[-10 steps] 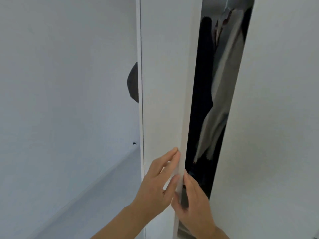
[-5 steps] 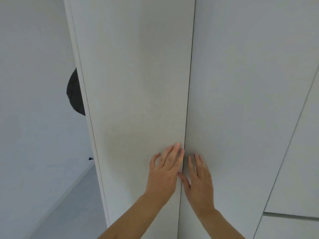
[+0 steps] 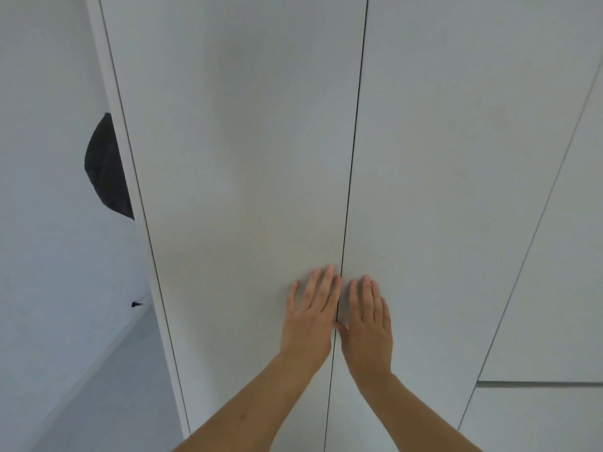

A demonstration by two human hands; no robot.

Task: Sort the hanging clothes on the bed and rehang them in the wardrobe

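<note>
While your left hand [image 3: 310, 316] and right hand [image 3: 367, 318] are lying flat with fingers straight, holding nothing, you are pressing the plain white flat-panel wardrobe doors [image 3: 248, 158] together, so the clothes are sitting out of sight behind them. Judging by that, you are finishing up, needing only to let go; no writing is showing.

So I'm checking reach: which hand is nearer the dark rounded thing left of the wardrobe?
Left. The left hand lies flat on the left door, nearer the dark thing; the right hand lies on the right door.
</note>
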